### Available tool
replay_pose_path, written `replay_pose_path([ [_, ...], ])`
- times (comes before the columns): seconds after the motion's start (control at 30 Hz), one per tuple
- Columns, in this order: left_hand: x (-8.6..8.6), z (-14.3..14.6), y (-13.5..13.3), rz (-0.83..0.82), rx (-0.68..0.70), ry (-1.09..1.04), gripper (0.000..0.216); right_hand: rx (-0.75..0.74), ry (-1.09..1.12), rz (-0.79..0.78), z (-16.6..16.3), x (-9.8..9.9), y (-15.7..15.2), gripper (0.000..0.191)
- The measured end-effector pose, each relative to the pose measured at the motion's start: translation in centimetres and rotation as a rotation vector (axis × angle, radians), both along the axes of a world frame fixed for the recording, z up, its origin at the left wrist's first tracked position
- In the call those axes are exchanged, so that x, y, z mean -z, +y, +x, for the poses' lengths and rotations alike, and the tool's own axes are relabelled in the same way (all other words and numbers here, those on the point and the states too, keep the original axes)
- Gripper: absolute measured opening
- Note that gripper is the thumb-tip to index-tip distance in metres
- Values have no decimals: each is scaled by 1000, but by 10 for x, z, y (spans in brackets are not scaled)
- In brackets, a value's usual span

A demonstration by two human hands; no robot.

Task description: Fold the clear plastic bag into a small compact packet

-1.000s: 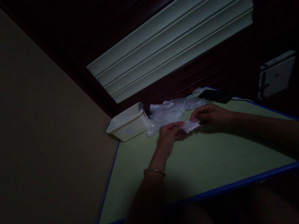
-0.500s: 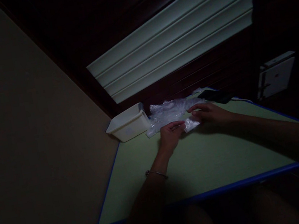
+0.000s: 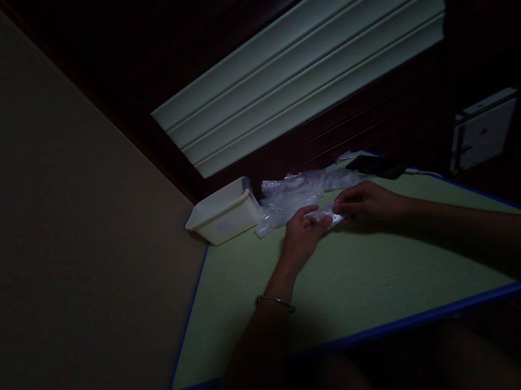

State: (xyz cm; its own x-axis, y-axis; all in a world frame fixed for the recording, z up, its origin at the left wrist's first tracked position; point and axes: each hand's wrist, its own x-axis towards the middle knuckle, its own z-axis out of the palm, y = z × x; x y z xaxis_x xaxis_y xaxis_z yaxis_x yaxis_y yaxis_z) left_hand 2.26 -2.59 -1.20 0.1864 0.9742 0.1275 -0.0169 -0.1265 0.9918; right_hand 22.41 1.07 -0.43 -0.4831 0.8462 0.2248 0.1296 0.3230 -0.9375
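Observation:
My left hand (image 3: 303, 236) and my right hand (image 3: 367, 201) meet over the far half of a green table (image 3: 346, 287) with a blue edge. Between their fingertips is a small clear plastic bag (image 3: 328, 215), pinched from both sides and lying low over the table. A thin bracelet (image 3: 274, 300) circles my left wrist. Just behind the hands lies a heap of clear plastic bags (image 3: 295, 192).
A white plastic bin (image 3: 223, 212) stands at the table's far left corner. A dark flat object (image 3: 378, 165) lies at the far edge, with a white cable beside it. A white device (image 3: 482, 129) sits off to the right in the dark. Pale slats run across the wall behind.
My left hand has slid right and closed onto the small bag, which now looks flatter and more covered by the fingers. My right hand stays in nearly the same spot.

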Motion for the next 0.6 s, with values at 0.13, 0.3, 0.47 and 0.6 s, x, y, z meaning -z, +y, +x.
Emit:
replay_pose_path([
  [0.13, 1, 1, -1, -84, 83, 81, 30, -5, 10, 39, -1, -3, -1, 33],
  [0.3, -1, 2, -1, -144, 31, 38, 18, 70, 7, 108, 0, -5, -1, 40],
  [0.47, -3, 7, -4, -168, 31, 26, 14, 133, -24, 225, -2, -2, -2, 47],
  [0.6, -2, 9, -5, -165, 40, 20, 15, 171, -59, 326, -3, -2, -3, 45],
])
